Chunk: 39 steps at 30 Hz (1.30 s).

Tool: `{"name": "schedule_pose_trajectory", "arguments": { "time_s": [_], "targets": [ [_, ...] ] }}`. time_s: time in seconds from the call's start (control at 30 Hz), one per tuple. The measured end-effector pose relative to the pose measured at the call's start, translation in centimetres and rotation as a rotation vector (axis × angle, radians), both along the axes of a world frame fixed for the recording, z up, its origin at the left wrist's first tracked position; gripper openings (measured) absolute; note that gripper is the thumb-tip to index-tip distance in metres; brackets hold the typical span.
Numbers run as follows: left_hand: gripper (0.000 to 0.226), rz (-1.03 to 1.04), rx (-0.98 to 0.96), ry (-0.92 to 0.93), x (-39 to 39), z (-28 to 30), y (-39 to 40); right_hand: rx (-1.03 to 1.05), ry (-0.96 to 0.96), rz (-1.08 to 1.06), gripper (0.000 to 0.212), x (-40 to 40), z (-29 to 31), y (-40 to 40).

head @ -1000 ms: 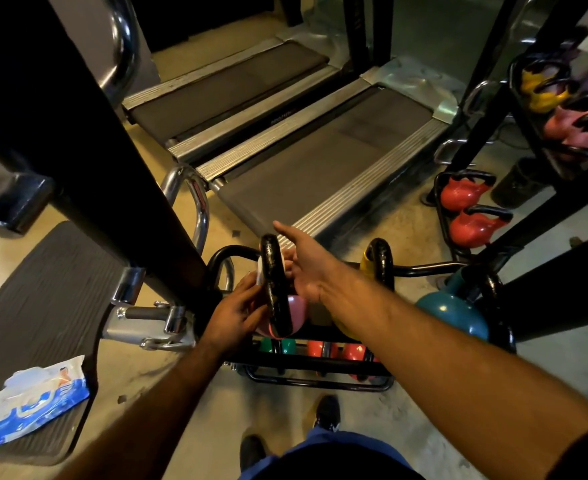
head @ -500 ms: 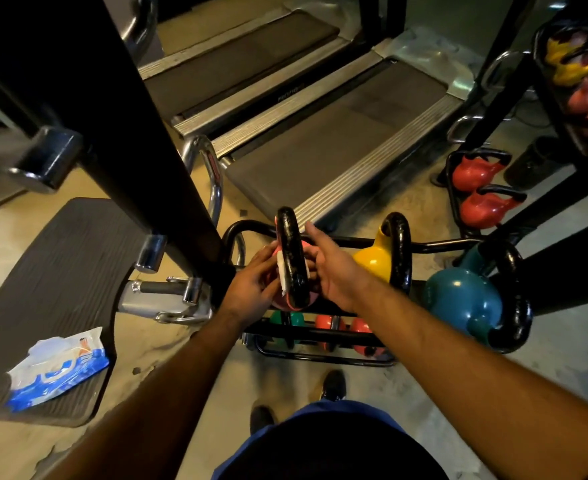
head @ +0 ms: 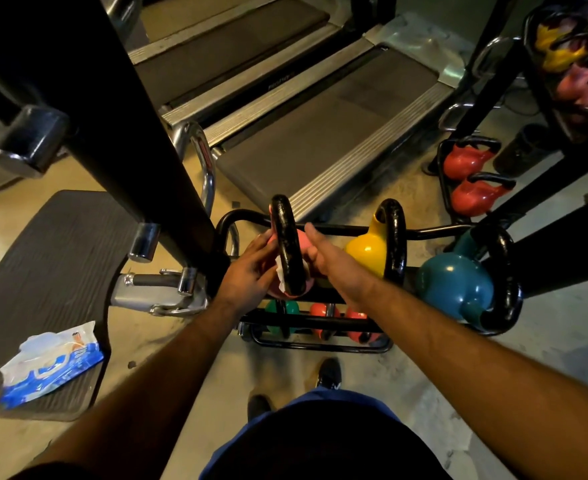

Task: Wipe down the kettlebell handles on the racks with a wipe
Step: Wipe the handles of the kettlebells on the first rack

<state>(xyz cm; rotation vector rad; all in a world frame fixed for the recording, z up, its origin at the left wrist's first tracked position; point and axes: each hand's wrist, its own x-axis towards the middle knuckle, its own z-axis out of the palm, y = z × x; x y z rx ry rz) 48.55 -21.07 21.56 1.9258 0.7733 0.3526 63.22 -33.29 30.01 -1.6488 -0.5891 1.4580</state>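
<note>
A pink kettlebell with a black loop handle (head: pixel 287 244) sits at the left end of the low rack (head: pixel 320 327). My left hand (head: pixel 251 271) presses a white wipe (head: pixel 281 273) against the handle's left side. My right hand (head: pixel 330 258) rests on the handle's right side, thumb up, steadying the bell. To the right on the same rack stand a yellow kettlebell (head: pixel 368 252) and a teal kettlebell (head: pixel 455 289), both with black handles. Smaller green and red bells (head: pixel 320 315) sit on the lower shelf.
A blue-and-white wipes packet (head: pixel 50 365) lies on a dark mat (head: pixel 50 258) at the left. A thick black machine post (head: pixel 119 133) stands just left of the rack. Treadmills (head: pixel 320 126) lie behind. Another rack at the right holds red kettlebells (head: pixel 472 188), with yellow and pink ones above.
My view has moved closer and lower. My right hand has come from reaching over the handle to resting on its right side, while my left hand slid the wipe down the handle.
</note>
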Motion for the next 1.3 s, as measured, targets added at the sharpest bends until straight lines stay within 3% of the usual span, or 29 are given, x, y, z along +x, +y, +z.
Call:
{"name": "schedule_pose_trajectory", "arguments": {
  "time_s": [0.17, 0.33, 0.5, 0.7, 0.83, 1.03, 1.17, 1.3],
  "targets": [
    [0.055, -0.023, -0.015, -0.028, 0.0, 0.0, 0.2, 0.006, 0.462, -0.17, 0.086, 1.4, 1.4, 2.7],
    [0.049, -0.024, -0.012, -0.044, 0.0, 0.4, -0.3, -0.068, 0.635, -0.292, 0.098, 3.1, 2.9, 5.9],
    [0.046, -0.037, -0.001, -0.024, 0.1, 0.7, -0.4, -0.104, 0.656, -0.415, 0.124, 3.5, 4.1, 8.7],
    [0.056, 0.032, -0.079, 0.013, 0.3, 1.5, -0.7, -0.106, 0.52, -0.391, 0.098, 3.4, 3.7, 8.4],
    [0.045, 0.022, -0.136, 0.025, 0.3, 1.8, -1.1, -0.141, 0.37, -0.303, 0.05, 3.3, 3.3, 7.4],
    [0.057, 0.036, -0.052, 0.094, 0.3, 1.6, -0.8, -0.103, 0.205, -0.311, 0.011, 2.1, 2.8, 5.1],
    [0.058, -0.005, 0.069, 0.152, 0.2, 1.5, -0.6, -0.052, 0.103, -0.432, 0.032, 1.8, 2.5, 3.1],
    [0.051, 0.032, 0.238, 0.184, 0.0, 1.8, -1.2, 0.012, 0.018, -0.563, 0.036, 1.2, 2.4, 1.4]
  ]
}}
